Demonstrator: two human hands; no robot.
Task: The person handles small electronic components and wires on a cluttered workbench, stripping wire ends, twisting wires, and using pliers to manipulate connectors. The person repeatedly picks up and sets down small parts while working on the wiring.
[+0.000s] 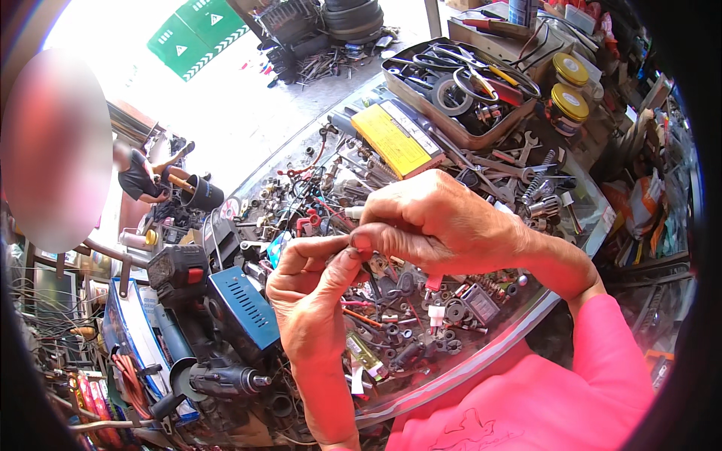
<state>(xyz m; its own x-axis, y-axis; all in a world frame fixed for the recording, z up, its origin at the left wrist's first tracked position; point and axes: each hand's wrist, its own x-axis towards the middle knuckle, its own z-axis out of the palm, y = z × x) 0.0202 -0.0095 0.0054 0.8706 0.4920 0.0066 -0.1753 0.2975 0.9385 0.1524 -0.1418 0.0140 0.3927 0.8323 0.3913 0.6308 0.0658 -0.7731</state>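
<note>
Over the middle of a cluttered glass-topped bench, my left hand (316, 289) and my right hand (429, 229) meet at the fingertips. Both are closed in a pinch, thumbs toward each other. Whatever small thing is between the fingers is mostly hidden, and its kind cannot be made out. Beneath them lie loose nuts, washers, wires and small metal parts. Close below my right wrist are a small dark rectangular block (480, 303) and a white plastic connector (436, 316). A yellow box (395, 139) lies beyond my hands.
A metal tray (459, 124) of tools and tape stands at the back, beside spanners (519, 154) and yellow-lidded jars (569, 101). On the left are a blue vented box (242, 308), a power drill (226, 379) and a black battery pack (179, 272). Another person (143, 177) sits far left.
</note>
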